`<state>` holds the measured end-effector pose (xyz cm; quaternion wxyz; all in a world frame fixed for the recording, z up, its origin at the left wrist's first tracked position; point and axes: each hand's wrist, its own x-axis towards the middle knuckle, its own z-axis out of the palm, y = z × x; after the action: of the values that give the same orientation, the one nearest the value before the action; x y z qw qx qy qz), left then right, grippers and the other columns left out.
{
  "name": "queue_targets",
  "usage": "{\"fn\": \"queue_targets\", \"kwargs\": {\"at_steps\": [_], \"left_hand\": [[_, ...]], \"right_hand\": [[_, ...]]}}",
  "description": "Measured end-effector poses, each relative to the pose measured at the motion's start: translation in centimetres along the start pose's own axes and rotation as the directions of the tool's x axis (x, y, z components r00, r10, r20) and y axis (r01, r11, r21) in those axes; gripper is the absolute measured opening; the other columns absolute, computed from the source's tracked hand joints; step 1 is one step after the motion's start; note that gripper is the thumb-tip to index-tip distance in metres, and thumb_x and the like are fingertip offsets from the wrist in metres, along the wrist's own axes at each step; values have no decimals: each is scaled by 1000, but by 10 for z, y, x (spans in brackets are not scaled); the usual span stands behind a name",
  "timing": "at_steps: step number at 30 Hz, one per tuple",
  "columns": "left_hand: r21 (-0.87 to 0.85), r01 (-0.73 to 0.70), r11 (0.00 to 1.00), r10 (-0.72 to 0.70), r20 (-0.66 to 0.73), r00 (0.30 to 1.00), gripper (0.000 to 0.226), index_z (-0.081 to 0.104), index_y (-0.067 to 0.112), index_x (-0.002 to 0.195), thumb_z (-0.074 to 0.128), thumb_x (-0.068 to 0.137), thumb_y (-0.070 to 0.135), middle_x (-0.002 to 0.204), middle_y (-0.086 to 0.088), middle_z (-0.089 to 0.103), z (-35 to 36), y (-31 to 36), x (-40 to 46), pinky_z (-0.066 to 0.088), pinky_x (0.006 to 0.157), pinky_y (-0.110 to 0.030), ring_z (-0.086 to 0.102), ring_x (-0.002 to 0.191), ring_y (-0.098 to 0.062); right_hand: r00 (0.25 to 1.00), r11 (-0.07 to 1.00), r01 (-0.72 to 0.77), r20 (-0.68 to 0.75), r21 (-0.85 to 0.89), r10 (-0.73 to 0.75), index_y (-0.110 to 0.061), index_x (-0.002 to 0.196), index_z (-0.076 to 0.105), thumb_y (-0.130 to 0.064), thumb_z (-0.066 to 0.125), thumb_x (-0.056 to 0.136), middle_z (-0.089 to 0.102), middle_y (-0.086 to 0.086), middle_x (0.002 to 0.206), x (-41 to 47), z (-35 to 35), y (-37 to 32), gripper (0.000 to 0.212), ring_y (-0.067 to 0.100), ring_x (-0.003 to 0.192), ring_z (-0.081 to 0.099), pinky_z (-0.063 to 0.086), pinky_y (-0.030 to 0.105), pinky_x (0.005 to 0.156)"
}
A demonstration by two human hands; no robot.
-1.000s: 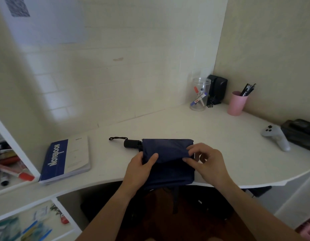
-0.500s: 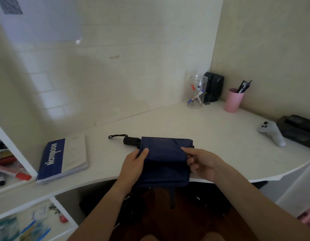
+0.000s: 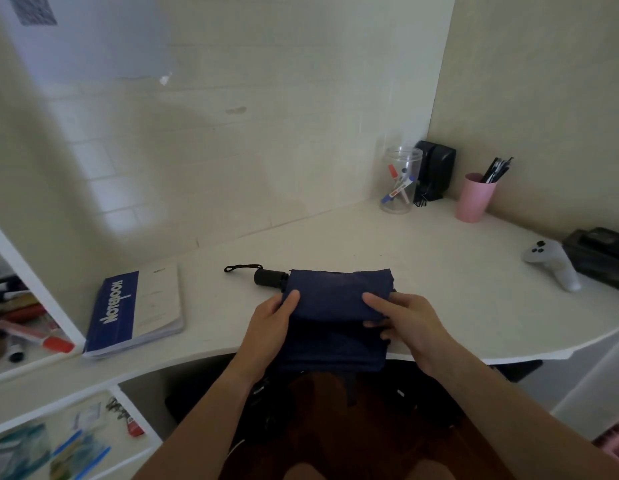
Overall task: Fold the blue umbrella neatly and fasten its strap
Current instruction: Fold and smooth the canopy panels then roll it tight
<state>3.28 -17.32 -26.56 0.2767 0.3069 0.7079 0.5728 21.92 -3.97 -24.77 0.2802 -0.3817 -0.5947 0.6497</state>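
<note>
The dark blue umbrella (image 3: 336, 306) lies flattened on the white desk (image 3: 422, 258), its canopy cloth hanging over the front edge. Its black handle (image 3: 268, 277) points left, with a black wrist cord (image 3: 238, 267) beside it. My left hand (image 3: 270, 327) grips the left edge of the cloth, thumb on top. My right hand (image 3: 408, 323) pinches the right edge of the cloth, thumb on top and fingers curled round the side. The strap is not visible.
A blue and white notebook (image 3: 135, 310) lies at the left. A clear jar of markers (image 3: 400, 180), black speakers (image 3: 436, 171) and a pink pen cup (image 3: 474, 197) stand in the corner. A white controller (image 3: 552, 263) and a black case (image 3: 602, 258) sit at the right.
My right hand has shifted from above the cloth's right corner down onto its right edge. My left hand stays at the left edge. The camera view has tilted slightly.
</note>
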Motion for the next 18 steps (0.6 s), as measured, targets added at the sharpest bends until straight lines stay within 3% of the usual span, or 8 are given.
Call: {"fn": "queue_targets", "kwargs": {"at_steps": [2,4,6,8,12,14,16,18], "left_hand": [[-12,5,1000,-5,-25,1000,38,76,20,106,49,105,47,105,3,78,0,0,2,55,92,-37,72,100,-15],[-37,24,999,-25,-38,999,42,76,15,102,49,105,48,102,-1,78,-2,-2,5,54,85,-34,71,94,-14],[-69,33,997,-37,-63,997,47,71,7,93,54,100,50,95,-6,76,-4,-5,8,49,78,-34,66,88,-16],[-92,20,996,-29,-92,995,44,68,3,88,59,99,44,87,-4,70,-7,-5,9,46,75,-34,60,84,-16],[-34,-22,999,19,-90,996,37,63,-6,80,64,98,27,77,-6,60,-9,-11,11,41,69,-30,53,75,-17],[46,-51,998,54,-58,997,34,59,9,71,68,93,33,70,-4,53,-10,-14,11,39,65,-31,49,69,-16],[139,-65,988,71,-35,997,47,44,18,59,70,92,38,56,4,41,-10,-14,10,33,60,-29,40,58,-11],[229,-106,968,116,-29,993,59,30,22,54,69,96,36,46,12,29,-9,-16,8,27,52,-23,29,48,-6]], "right_hand": [[1000,999,12,3,33,-12,1,97,76,-29,75,88,79,10,99,-3,-6,7,32,22,93,75,59,29,78],[999,999,-2,41,46,0,8,92,72,-31,74,89,79,11,97,-6,-9,11,39,22,94,75,60,32,87],[999,1000,3,31,29,-4,2,74,68,-35,72,90,76,6,82,-8,-6,14,40,18,79,72,59,28,75],[998,997,46,-46,-64,-49,-6,59,57,-46,72,88,62,1,64,-8,1,19,52,15,64,60,47,27,63],[978,961,98,-153,-260,-141,-22,51,30,-48,67,91,33,-9,47,-3,12,30,60,14,51,37,25,31,57],[979,973,101,-152,-206,-134,-15,54,40,-42,65,94,42,-1,50,0,8,31,54,21,53,43,30,32,58],[986,989,82,-136,-120,-98,2,70,63,-38,63,96,67,18,71,3,1,31,48,34,68,61,44,36,63],[992,995,55,-110,-81,-64,7,87,70,-32,62,97,75,18,88,4,-5,31,41,31,80,69,51,38,70]]}}
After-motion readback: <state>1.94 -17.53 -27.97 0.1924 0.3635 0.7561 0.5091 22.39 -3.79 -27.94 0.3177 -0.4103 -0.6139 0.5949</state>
